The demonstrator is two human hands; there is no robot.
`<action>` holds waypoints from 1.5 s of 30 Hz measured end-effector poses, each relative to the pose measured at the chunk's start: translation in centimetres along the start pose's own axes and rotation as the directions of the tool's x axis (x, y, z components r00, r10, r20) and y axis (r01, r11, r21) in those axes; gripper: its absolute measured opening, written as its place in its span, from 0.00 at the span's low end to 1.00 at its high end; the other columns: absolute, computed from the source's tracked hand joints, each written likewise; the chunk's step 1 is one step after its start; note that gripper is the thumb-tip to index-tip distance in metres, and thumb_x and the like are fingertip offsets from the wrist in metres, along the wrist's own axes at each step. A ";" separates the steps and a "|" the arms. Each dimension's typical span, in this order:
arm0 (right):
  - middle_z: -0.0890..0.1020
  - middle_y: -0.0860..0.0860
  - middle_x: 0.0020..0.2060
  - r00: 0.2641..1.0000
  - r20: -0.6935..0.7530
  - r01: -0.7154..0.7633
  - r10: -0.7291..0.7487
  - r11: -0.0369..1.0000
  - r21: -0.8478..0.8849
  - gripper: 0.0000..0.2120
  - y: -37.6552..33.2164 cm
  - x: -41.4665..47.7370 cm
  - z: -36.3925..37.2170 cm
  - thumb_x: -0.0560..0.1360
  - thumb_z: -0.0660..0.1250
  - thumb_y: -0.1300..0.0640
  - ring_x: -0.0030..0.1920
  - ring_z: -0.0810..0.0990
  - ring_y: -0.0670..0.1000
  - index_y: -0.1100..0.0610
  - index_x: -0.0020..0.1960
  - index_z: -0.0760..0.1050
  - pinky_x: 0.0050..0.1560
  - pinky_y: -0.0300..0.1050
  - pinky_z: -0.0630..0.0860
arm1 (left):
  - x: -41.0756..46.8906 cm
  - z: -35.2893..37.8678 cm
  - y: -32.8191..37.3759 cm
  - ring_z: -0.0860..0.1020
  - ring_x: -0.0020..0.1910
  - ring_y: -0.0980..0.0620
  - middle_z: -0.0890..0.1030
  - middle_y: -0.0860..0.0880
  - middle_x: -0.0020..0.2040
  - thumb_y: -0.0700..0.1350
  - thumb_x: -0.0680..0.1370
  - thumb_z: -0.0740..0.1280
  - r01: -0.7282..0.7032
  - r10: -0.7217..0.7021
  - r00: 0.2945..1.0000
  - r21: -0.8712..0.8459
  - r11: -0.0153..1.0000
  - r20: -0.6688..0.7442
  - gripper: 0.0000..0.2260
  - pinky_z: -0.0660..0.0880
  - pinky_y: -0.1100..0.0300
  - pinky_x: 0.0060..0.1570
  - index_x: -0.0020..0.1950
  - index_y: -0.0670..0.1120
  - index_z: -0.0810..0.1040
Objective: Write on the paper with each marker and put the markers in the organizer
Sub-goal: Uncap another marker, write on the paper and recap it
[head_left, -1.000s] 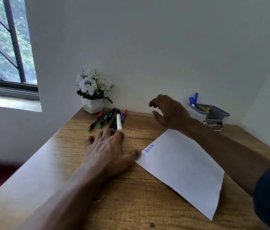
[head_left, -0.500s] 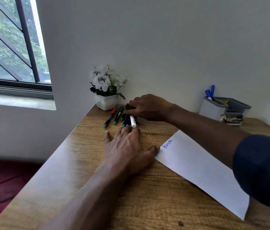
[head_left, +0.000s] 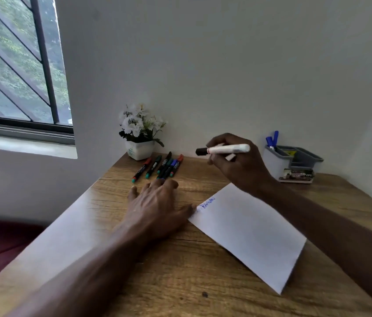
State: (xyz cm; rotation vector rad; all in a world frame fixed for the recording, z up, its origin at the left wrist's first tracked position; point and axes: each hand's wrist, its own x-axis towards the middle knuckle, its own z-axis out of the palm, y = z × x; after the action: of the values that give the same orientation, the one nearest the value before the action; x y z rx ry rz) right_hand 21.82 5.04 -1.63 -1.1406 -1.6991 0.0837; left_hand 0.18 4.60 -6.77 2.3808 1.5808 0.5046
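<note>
Holding a white marker [head_left: 226, 149] up off the desk [head_left: 180, 271], the right hand [head_left: 237, 163] has its fingers closed around the barrel, black cap pointing left, marker lying roughly level in the air above the far edge of the paper [head_left: 249, 232]. Left hand [head_left: 157, 209] is flat on the wood, palm down, fingers spread and not gripping anything, thumb tip touching the near-left corner of the sheet. That sheet sits at an angle on the desk and has 1 short blue word [head_left: 207, 202] written near that corner, too small to read properly.

Rest of the markers [head_left: 160, 167] are in a loose bunch on the desk just past the left hand's fingertips, dark barrels with red, green and blue ends. Looks like 5 or so but they overlap, so can't say for sure. Little white pot of white flowers [head_left: 139, 131] right behind them against the wall.

Grey organizer [head_left: 292, 163] is over on the right by the wall, well apart from the bunch, with 2 blue markers [head_left: 272, 140] standing up in its left compartment.
</note>
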 end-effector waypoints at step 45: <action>0.86 0.62 0.40 0.692 0.400 -0.659 0.601 0.299 0.690 0.13 -1.1 -6.2 1.7 0.83 0.62 0.59 0.41 0.88 0.57 0.68 0.47 0.78 0.48 0.50 0.86 | -0.8 0.8 1.7 0.77 0.34 0.53 0.82 0.56 0.37 0.47 0.82 0.65 -0.390 0.307 0.903 -0.276 0.878 -0.301 0.10 0.74 0.53 0.34 0.61 0.59 0.80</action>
State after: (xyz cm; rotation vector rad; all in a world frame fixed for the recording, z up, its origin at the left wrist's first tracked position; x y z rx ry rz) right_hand 19.88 0.79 -6.11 -0.9957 -0.8972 1.3063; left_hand 1.65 3.20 -7.01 2.4083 1.0279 1.0899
